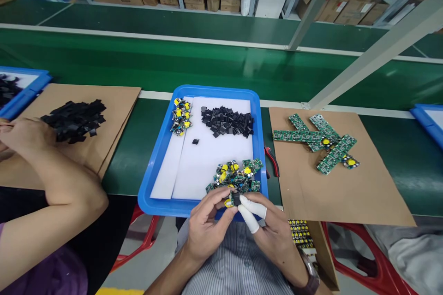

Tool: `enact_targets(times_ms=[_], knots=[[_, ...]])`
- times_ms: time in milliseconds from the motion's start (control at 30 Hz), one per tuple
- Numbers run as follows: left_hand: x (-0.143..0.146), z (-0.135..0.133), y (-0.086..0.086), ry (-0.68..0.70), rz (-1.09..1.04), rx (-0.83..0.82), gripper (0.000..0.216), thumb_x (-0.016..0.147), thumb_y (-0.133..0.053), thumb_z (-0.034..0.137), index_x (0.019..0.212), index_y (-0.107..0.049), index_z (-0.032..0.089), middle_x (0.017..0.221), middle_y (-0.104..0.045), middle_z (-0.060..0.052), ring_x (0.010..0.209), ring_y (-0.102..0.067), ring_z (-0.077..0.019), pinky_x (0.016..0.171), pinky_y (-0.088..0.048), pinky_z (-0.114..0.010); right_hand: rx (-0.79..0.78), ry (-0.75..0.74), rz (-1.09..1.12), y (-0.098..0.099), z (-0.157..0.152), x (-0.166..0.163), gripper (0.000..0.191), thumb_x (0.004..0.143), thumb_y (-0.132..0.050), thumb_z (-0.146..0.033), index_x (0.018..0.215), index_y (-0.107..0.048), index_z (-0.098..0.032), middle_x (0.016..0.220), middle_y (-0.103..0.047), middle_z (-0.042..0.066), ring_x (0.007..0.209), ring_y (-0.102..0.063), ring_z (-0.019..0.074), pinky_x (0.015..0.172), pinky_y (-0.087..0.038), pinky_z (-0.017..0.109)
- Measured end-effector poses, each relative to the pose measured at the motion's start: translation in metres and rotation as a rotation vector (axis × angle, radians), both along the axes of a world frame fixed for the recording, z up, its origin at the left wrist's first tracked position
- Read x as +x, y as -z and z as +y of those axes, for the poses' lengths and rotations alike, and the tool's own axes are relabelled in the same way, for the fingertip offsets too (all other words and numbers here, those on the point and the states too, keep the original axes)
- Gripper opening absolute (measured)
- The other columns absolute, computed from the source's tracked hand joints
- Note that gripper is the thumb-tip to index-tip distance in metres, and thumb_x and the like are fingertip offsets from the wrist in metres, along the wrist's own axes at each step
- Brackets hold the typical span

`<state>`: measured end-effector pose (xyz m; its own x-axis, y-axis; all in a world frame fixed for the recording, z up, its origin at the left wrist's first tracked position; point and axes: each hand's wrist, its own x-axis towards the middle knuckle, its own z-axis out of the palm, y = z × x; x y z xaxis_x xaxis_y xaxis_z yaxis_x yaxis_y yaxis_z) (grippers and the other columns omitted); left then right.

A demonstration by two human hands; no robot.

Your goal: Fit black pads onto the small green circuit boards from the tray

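Observation:
Both my hands meet just below the near rim of a blue tray [155,156]. My left hand [206,228] and my right hand [273,230], which wears white finger cots, pinch together a small circuit board with a yellow part and a black piece [233,200]. Right above them in the tray lies a heap of small green boards with yellow parts [237,175]. A pile of black plastic pieces [226,122] lies at the tray's far side, a smaller cluster of boards [181,117] at its far left, and one lone black piece [195,141] on the white liner.
A co-worker's arm [51,193] rests on brown cardboard at the left beside a heap of black pieces [74,120]. To the right, green board strips [318,140] lie on cardboard, red-handled cutters [272,159] beside the tray. A green conveyor [173,64] runs behind.

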<state>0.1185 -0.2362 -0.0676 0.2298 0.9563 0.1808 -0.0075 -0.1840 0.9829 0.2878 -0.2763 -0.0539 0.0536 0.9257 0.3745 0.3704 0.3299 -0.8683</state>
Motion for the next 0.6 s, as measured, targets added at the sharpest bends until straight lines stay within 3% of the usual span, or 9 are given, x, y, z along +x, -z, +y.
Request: enact_targets(times_ms=[167,600], knots=[[-0.0009,0.0005,0.0022,-0.01,0.095,0.036,0.047,0.087,-0.073,0.005,0.128,-0.07,0.028,0.123,-0.073,-0.01,0.111,-0.072,-0.0233,0.09,-0.065,-0.032,0.019,-0.034,0.02,0.0034,0.0022,0.0008,0.056,0.092,-0.062,0.002,0.139,-0.062,-0.029,0.118,-0.071,0.008,0.108,-0.069,0.0218,0.094,-0.059,0.04],[-0.0002,0.0019,0.0,-0.021,0.089,0.055,0.046,0.088,-0.072,0.005,0.127,-0.07,0.029,0.123,-0.074,-0.008,0.112,-0.073,-0.0229,0.094,-0.064,-0.033,0.032,-0.032,0.039,0.0084,0.0019,-0.0012,0.052,0.092,-0.062,0.002,0.136,-0.065,-0.026,0.117,-0.071,0.01,0.107,-0.069,0.023,0.091,-0.06,0.042]])
